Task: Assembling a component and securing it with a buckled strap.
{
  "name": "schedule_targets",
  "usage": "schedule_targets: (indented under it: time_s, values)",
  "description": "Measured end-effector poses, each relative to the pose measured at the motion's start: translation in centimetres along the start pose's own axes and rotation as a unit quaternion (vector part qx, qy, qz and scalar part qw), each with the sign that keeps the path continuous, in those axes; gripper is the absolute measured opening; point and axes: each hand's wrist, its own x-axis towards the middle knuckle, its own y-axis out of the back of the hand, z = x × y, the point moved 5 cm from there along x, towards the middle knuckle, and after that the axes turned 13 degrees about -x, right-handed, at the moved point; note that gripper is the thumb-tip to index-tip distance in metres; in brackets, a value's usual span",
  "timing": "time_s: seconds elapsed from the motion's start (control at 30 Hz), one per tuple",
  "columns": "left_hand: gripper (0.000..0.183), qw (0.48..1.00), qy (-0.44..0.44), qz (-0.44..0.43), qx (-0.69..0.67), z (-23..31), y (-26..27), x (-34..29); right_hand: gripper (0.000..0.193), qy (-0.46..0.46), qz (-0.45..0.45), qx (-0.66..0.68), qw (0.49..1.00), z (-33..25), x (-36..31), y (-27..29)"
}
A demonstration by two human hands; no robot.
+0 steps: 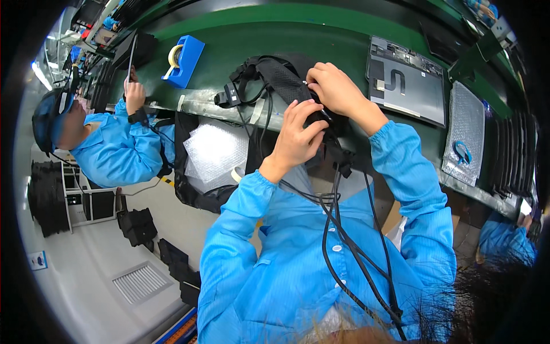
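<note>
Head view: right of the blue tape dispenser (186, 62), the black mesh-padded harness (278, 80) lies on the green bench (275, 37), best handled by bracing its body and pinching lightly. Farther right of that dispenser, the left hand (298, 131) half-curls over it, whether gripping I can't tell; the right hand (337, 90) narrows, pinching its edge.

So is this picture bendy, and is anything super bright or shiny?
In the head view, yes: the green table curves near the rim and the corners go black; a lamp glares at upper left; the right-hand bubble wrap shines.
</note>
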Motion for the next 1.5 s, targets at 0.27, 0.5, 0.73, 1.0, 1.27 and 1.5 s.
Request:
schedule_targets:
  time_s: [0.27,0.5,0.73,1.0,1.27,1.5]
  values:
    - [0.025,0.992,-0.009,-0.109,0.056,0.2,0.1,1.1,0.01,0.072,0.026,-0.019,0.997,0.3,0.5,2.3]
    - [0.031,0.996,-0.002,-0.046,-0.073,0.0,2.0,1.6,0.008,0.116,0.009,-0.011,0.993,0.2,0.6,3.0]
    - [0.038,0.997,-0.002,0.036,0.074,-4.4,5.6,7.2,0.015,0.151,-0.035,-0.078,0.985,0.2,0.0,2.5]
    - [0.019,0.991,-0.069,-0.092,0.067,-6.9,4.5,6.8,0.019,0.194,-0.037,-0.124,0.972,-1.2,-3.4,4.1]
    - [0.022,0.994,-0.085,0.018,0.066,-4.0,4.2,5.2,0.023,0.177,0.03,-0.096,0.979,-2.1,-7.0,4.7]
    - [0.037,0.998,-0.011,-0.019,0.053,-0.4,1.4,0.6,0.026,0.145,0.093,-0.055,0.983,-1.9,-8.2,4.2]
